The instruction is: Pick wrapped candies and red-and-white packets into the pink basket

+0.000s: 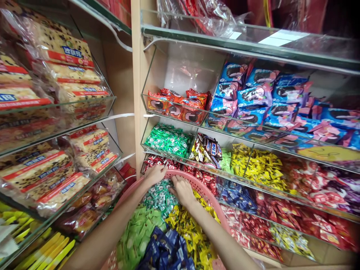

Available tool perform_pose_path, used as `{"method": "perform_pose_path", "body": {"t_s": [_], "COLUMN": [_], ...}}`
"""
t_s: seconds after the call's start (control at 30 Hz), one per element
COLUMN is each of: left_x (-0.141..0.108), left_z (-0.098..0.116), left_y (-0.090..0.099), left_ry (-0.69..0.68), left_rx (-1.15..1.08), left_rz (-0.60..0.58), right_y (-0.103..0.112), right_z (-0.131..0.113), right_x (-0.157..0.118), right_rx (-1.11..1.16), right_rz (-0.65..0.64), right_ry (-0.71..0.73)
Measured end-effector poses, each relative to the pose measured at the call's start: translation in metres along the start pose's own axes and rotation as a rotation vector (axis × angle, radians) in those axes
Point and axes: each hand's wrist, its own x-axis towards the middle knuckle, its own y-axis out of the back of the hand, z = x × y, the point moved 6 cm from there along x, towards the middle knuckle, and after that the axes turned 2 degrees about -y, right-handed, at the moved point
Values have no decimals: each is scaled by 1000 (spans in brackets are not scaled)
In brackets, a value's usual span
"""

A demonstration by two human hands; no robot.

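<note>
A pink perforated basket [222,212] holds wrapped candies sorted by colour. Teal-green candies [160,197] lie at its far side, light green candies [140,228] at the left, yellow candies [194,228] at the right and dark blue candies [165,249] nearest me. My left hand [155,174] is over the basket's far rim, beside a shelf bin of red candies [160,161]. Its fingers are drawn together, and whatever is in them is hidden. Inside the far edge, my right hand [183,189] is at the teal-green candies, palm down, thumb and fingers apart.
Clear-fronted bins rise behind the basket: green candies [168,140], chocolate bars [208,148], yellow candies [257,163] and blue snack packs [253,95]. A wooden post [137,82] divides these from shelves of packaged pastries [70,50] on the left. Glass shelf edges jut out above the hands.
</note>
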Motion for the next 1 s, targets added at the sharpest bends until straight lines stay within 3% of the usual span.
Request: {"method": "perform_pose_path", "body": {"t_s": [0.1,0.2,0.37,0.47,0.53,0.7,0.83,1.0], "left_x": [1,2,1,0,0,-1,-1,-3], "left_z": [-1,-3,-3,-3,-3,-2,-1,0], "left_y": [-1,-2,-3,-3,-3,-3,-1,0], "left_ry": [12,33,30,36,42,26,28,25], "left_rx": [-1,-1,-31,-46,-50,-61,-54,-39], "left_rz": [-4,-10,-36,-30,-20,-16,-14,-13], "right_y": [3,21,87,123,136,130,115,110], "right_z": [-2,-8,-21,-21,-16,0,5,6], "right_x": [-1,-3,13,40,62,103,110,112], "right_rx": [11,34,10,-74,-139,-200,-184,-184], "right_rz": [18,76,236,302,308,208,140,167], "right_ry": [-16,24,99,70,13,-163,-208,-215]}}
